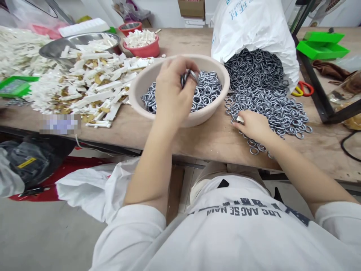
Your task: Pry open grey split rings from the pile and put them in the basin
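Observation:
My left hand (174,90) is raised over a beige plastic basin (137,99), its fingers curled round a few shiny grey metal rings (188,78). Many more rings (208,90) of the same kind lie inside the basin. On the table to the right, my right hand (255,126) rests at the near left edge of a spilled pile of rings (284,113). Its thumb and fingers pinch together at a ring, with a small white patch at the fingertips that I cannot make out. The pile runs out of a white sack (254,26) lying on its side.
Left of the basin spreads a heap of white plastic strips (93,88), with a steel bowl (46,51) and a red bowl (145,51) behind. Red-and-yellow scissors (306,89) lie by a black metal frame (317,82). Green trays (323,49) stand far right.

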The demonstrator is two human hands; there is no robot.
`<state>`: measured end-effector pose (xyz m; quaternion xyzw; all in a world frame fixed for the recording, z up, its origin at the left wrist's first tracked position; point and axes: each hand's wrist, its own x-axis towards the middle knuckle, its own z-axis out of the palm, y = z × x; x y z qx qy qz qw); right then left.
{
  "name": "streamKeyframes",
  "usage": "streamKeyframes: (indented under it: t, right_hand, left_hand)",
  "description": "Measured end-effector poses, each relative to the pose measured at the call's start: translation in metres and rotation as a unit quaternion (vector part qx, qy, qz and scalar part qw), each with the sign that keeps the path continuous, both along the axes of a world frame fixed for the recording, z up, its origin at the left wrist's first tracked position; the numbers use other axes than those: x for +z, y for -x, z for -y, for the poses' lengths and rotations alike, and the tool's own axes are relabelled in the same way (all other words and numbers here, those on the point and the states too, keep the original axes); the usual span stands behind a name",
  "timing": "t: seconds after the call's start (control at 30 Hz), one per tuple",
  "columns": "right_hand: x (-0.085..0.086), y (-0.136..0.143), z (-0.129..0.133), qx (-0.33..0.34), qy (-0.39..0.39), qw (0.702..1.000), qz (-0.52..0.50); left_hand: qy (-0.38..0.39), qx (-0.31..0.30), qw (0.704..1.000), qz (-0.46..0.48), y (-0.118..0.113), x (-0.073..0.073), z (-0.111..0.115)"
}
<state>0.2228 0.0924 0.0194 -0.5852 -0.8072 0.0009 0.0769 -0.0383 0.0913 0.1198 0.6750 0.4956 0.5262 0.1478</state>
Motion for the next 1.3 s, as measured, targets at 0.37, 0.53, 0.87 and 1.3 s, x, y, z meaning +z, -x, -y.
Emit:
streamKeyframes:
  t: [0.37, 0.53, 0.87, 1.3]
  right_hand:
    - [-0.011, 0.012, -0.024, -0.022, -0.013, 0.998, 0.064]
    - [-0.016, 0.006, -0.026, -0.032, -0.038, 0.997, 0.059]
    - [-0.005, -0.023, -0.041, -0.097, -0.064, 0.988, -0.099]
    - [-0.017, -0.060, -0.016, -0.026, -0.064, 0.953, -0.294]
  left_hand:
    - [0.098, 0.144, 0.956, -0.238, 0.055, -0.019, -0.101]
    - [0.035, 0.161, 0.943, -0.291, 0.014, 0.003, -0.041]
    - [0.124, -0.108, 0.927, -0.338, -0.093, -0.119, 0.013]
    - [0.202, -0.159, 0.903, -0.345, -0.071, -0.126, 0.007]
